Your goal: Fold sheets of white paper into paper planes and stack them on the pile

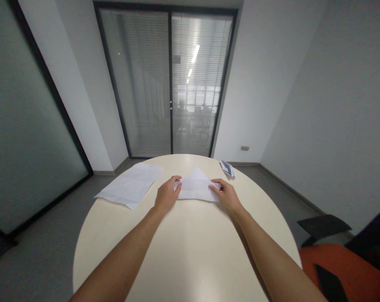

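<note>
One folded white paper sheet (pixel 196 189) is held between the left hand (pixel 167 194) and the right hand (pixel 227 194), one side end pinched in each, toward the far edge of the surface (pixel 183 243); both forearms (pixel 127 247) are extended forward, converging.

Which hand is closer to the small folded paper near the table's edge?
Right. The right hand is at the right end of the pointed sheet, nearer the wearer than the small folded paper. The left hand is at the sheet's left end, farther away.
</note>
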A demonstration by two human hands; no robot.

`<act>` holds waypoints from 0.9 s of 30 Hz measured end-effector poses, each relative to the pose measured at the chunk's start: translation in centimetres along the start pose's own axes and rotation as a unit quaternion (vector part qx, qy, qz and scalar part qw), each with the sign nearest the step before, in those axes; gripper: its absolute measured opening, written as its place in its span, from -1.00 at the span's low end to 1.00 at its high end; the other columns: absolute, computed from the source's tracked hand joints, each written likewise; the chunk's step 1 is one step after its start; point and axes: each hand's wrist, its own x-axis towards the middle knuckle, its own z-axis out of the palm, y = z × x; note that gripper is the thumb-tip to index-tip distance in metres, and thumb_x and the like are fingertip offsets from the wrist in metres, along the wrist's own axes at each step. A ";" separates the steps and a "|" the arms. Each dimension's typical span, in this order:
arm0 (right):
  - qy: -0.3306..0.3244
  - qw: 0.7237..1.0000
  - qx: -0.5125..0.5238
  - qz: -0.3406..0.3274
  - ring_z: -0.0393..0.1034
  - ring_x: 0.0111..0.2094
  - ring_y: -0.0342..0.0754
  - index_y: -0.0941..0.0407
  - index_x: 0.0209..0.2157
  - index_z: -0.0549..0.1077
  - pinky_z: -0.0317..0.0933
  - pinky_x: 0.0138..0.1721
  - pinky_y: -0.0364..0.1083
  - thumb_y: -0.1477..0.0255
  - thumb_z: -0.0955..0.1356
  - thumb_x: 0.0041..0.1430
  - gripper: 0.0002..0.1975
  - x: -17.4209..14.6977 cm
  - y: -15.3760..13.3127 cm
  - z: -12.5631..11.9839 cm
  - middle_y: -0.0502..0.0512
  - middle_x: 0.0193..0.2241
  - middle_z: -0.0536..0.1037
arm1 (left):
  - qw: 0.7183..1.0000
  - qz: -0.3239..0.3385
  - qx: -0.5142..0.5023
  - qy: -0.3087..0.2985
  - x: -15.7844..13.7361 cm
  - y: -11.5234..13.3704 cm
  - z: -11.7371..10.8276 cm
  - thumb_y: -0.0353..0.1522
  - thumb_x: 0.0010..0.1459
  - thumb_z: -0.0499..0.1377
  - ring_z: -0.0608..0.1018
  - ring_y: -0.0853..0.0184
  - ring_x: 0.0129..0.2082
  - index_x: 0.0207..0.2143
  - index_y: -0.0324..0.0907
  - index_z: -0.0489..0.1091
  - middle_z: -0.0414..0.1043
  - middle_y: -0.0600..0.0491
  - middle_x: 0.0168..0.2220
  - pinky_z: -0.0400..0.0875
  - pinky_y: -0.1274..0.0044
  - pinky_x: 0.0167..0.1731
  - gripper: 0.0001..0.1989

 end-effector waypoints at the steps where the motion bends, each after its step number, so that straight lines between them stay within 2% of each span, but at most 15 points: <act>1: 0.009 1.000 0.021 0.008 0.42 -0.33 0.00 0.12 -0.08 0.51 0.31 -0.27 -0.04 0.09 0.37 0.15 -0.56 0.1 0.1 0.1 0.14 -0.18 0.60 | 1.000 0.000 -0.012 0.005 0.0 0.0 0.1 -0.34 0.28 0.12 0.59 0.27 -0.10 -0.01 -0.06 0.38 0.58 0.06 -0.12 0.41 0.49 -0.05 -0.77; 3: 0.023 0.998 0.047 0.017 0.43 -0.29 0.02 0.13 -0.02 0.49 0.32 -0.25 -0.03 0.09 0.38 0.14 -0.51 0.2 0.2 0.2 0.15 -0.18 0.59 | 1.000 -0.006 -0.026 0.006 0.1 -0.1 0.2 -0.35 0.27 0.14 0.60 0.28 -0.12 -0.02 -0.06 0.38 0.59 0.06 -0.14 0.41 0.49 -0.06 -0.76; 6: 0.033 0.999 0.031 0.025 0.43 -0.22 0.04 0.11 0.02 0.46 0.32 -0.19 -0.01 0.09 0.39 0.12 -0.48 0.2 0.7 0.4 0.15 -0.19 0.57 | 0.999 -0.036 -0.009 -0.019 0.2 -0.2 0.4 -0.36 0.25 0.16 0.60 0.27 -0.15 -0.01 -0.04 0.37 0.60 0.08 -0.16 0.41 0.49 -0.10 -0.75; 9: 0.022 0.998 -0.017 0.051 0.44 -0.19 0.04 0.08 0.04 0.44 0.31 -0.18 -0.02 0.11 0.39 0.12 -0.49 0.0 1.2 0.5 0.14 -0.19 0.56 | 0.995 -0.070 0.034 -0.066 0.0 -0.3 0.6 -0.35 0.23 0.18 0.60 0.26 -0.16 -0.01 -0.02 0.37 0.60 0.09 -0.14 0.41 0.49 -0.14 -0.73; 12: -0.019 0.992 -0.097 0.075 0.45 -0.30 0.00 0.05 0.06 0.42 0.28 -0.24 -0.06 0.13 0.38 0.15 -0.51 -0.3 1.4 0.4 0.09 -0.29 0.56 | 0.987 -0.073 0.086 -0.115 -0.3 -0.4 0.6 -0.34 0.23 0.18 0.60 0.25 -0.15 -0.02 -0.02 0.40 0.59 0.08 -0.12 0.41 0.47 -0.15 -0.74; 14: -0.047 0.984 -0.156 0.076 0.45 -0.35 -0.01 0.03 0.07 0.42 0.25 -0.28 -0.08 0.14 0.37 0.16 -0.53 -0.5 1.1 0.3 0.06 -0.34 0.56 | 0.981 -0.051 0.120 -0.142 -0.5 -0.5 0.6 -0.36 0.23 0.17 0.58 0.22 -0.12 -0.04 -0.05 0.43 0.58 0.05 -0.12 0.42 0.44 -0.11 -0.76; 17: -0.058 0.969 -0.229 0.069 0.47 -0.31 0.02 0.01 0.06 0.43 0.23 -0.27 -0.08 0.17 0.37 0.18 -0.56 -0.7 0.6 0.4 0.08 -0.32 0.58 | 0.978 0.020 0.138 -0.157 -0.7 -0.6 0.7 -0.44 0.21 0.16 0.52 0.19 0.00 -0.05 -0.12 0.46 0.54 -0.01 -0.04 0.38 0.38 0.02 -0.74; 20: -0.061 0.957 -0.274 0.068 0.49 -0.24 0.06 0.00 0.08 0.42 0.24 -0.23 -0.06 0.18 0.37 0.20 -0.56 -0.7 0.2 0.4 0.12 -0.24 0.60 | 0.974 0.107 0.109 -0.168 -0.9 -0.7 1.3 -0.50 0.18 0.14 0.42 0.20 0.14 -0.01 -0.13 0.47 0.43 -0.02 0.13 0.28 0.33 0.18 -0.67; 23: -0.056 0.951 -0.298 0.060 0.49 -0.17 0.08 0.02 0.09 0.40 0.27 -0.17 -0.03 0.22 0.36 0.23 -0.58 -0.7 0.0 0.1 0.14 -0.14 0.59 | 0.962 0.163 0.077 -0.203 -1.3 -0.7 2.2 -0.48 0.24 0.10 0.39 0.23 0.19 0.02 -0.10 0.47 0.37 0.01 0.20 0.25 0.34 0.23 -0.66; 27: -0.037 0.938 -0.343 -0.031 0.38 0.02 0.15 0.11 0.06 0.46 0.24 0.03 0.05 0.40 0.35 0.23 -0.64 -0.5 -1.0 0.2 0.25 0.04 0.49 | 0.957 0.180 0.062 -0.218 -1.8 -0.4 2.6 -0.43 0.30 0.05 0.43 0.25 0.13 -0.01 -0.13 0.51 0.44 0.00 0.13 0.31 0.39 0.18 -0.70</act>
